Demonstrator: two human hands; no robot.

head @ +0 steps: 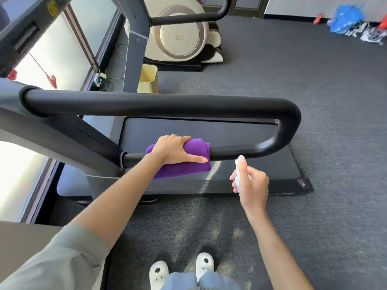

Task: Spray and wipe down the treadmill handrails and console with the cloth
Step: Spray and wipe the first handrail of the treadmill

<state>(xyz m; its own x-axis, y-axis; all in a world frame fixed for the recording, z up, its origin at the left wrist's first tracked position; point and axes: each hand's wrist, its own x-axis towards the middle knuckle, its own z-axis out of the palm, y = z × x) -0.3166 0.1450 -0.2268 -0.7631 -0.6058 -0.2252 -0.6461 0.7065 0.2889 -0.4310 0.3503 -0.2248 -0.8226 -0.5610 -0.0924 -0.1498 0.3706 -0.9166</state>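
One purple cloth (184,164). One small spray bottle (238,181). Two hands: left hand (176,149), right hand (252,185). Two looped black handrails: near handrail (163,105), far handrail (188,17). Two white shoes (159,273). One yellow bin (148,79). One cream massage chair (180,34). One blue bag (345,17).

Grey-green sleeve (62,258), white clogs (159,273)

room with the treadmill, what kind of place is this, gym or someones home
Probably a small fitness or recreation room, though home or shared building I cannot tell. A treadmill with black foam-padded handrails stands on grey carpet, a cream massage chair sits behind it, and frosted windows run along one side.
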